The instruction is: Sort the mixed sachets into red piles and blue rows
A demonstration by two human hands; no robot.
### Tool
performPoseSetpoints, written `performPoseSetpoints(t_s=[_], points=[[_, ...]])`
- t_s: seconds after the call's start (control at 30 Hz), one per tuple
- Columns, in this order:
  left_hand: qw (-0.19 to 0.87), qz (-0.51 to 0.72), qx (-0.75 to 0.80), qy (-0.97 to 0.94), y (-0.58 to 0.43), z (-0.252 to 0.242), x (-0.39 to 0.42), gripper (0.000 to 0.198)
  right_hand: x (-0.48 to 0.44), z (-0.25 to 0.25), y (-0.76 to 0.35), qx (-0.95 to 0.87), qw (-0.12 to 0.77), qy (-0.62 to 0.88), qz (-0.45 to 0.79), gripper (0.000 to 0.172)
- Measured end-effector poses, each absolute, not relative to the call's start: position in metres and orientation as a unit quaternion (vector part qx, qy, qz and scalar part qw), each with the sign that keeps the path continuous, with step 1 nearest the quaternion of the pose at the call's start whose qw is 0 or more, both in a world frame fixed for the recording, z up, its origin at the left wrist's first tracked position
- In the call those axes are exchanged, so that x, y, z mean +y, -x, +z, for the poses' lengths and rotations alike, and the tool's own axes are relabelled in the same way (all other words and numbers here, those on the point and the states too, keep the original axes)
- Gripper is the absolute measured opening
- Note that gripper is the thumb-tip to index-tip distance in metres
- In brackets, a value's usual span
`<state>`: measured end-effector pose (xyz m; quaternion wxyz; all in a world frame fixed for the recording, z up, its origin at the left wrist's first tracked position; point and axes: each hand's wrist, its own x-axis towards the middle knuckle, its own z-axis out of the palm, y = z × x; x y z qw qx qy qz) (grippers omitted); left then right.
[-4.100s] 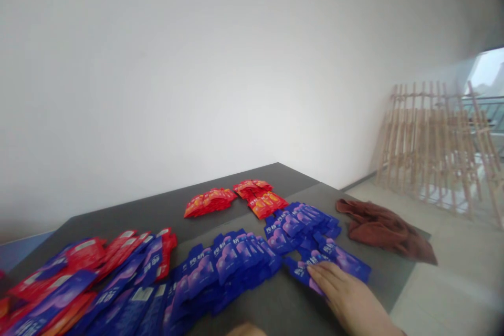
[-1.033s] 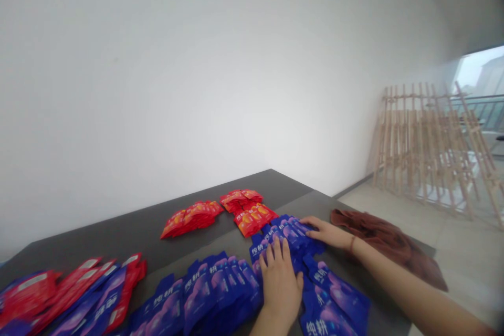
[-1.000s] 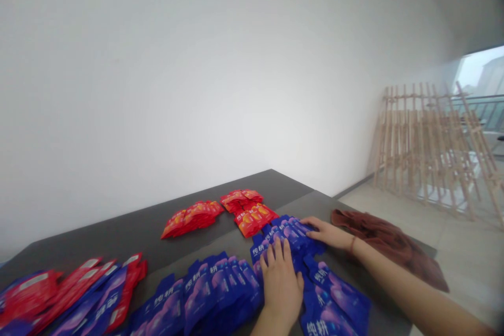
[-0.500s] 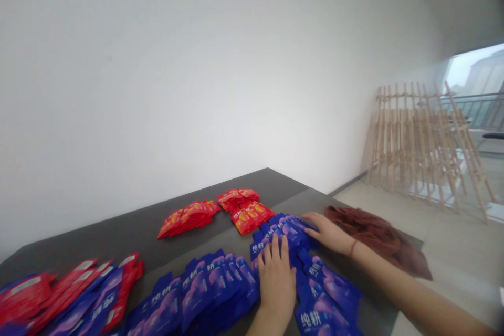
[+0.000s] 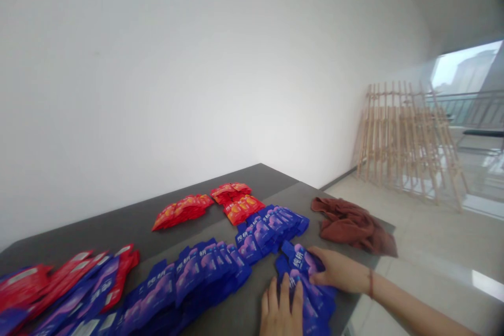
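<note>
Near the table's right front edge lies a loose pile of blue packets (image 5: 311,307) with purple pictures and white lettering. My right hand (image 5: 342,272) is at the pile's right side, its thumb and fingers bent round the edge of the upper packets. On the pile's left side, my left hand (image 5: 281,307) rests with fingers stretched out and fingertips touching the packets. Just beyond is a fanned row of blue packets (image 5: 271,228), apart from both hands. Another overlapping row of blue packets (image 5: 197,273) lies to the left.
Red-orange packets lie in a left stack (image 5: 183,211) and a right stack (image 5: 242,209) farther back. Mixed red and blue packets (image 5: 74,286) spread at the left. A brown cloth (image 5: 354,226) lies on the dark table (image 5: 260,173). Wooden frames (image 5: 401,136) lean against the wall.
Both hands have left the far blue row and come back toward me, onto the near right pile. That pile is now drawn closer together. The view has shifted slightly right.
</note>
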<state>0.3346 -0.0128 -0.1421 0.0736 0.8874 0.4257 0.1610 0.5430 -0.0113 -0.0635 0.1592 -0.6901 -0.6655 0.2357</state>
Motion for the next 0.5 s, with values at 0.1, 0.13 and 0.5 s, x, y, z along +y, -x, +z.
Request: performPoseSetpoints(t_s=[0.1, 0.13, 0.5], points=[[0.117, 0.142, 0.43, -0.884, -0.342, -0.115, -0.012, 0.062, -0.013, -0.065, -0.553, -0.663, 0.162, 0.69, 0.241, 0.059], [0.134, 0.136, 0.428, -0.883, -0.346, -0.107, -0.012, 0.068, -0.014, -0.067, -0.556, -0.662, 0.164, 0.692, 0.237, 0.058], [0.127, 0.154, 0.372, -0.907, -0.368, -0.113, -0.008, 0.066, -0.036, -0.088, -0.545, -0.7, 0.175, 0.691, 0.043, 0.059]])
